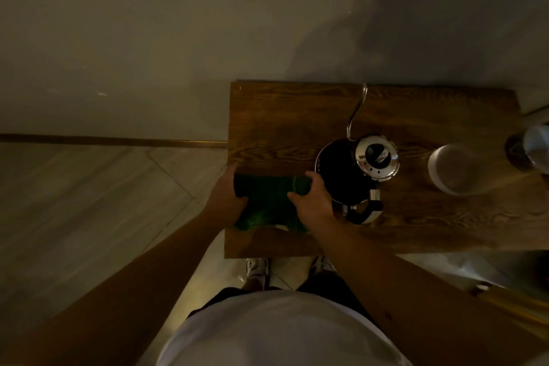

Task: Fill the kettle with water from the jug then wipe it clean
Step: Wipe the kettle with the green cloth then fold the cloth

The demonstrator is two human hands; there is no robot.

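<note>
A dark gooseneck kettle [341, 175] stands on the wooden table [282, 116], its body open at the top. Its shiny lid [376, 157] rests tilted against the right rim, and the thin spout [356, 111] points to the far side. The black handle [364, 212] faces me. A green cloth [267, 202] lies folded at the table's near left corner. My left hand [225, 196] grips its left edge. My right hand [312, 199] presses on its right side, just left of the kettle. A clear jug [537, 147] shows at the right edge.
A pale round cup [451, 169] sits on the table between the kettle and the jug. The table stands against a plain wall, with a tiled floor to its left. My shoes [258, 270] show under the table's near edge.
</note>
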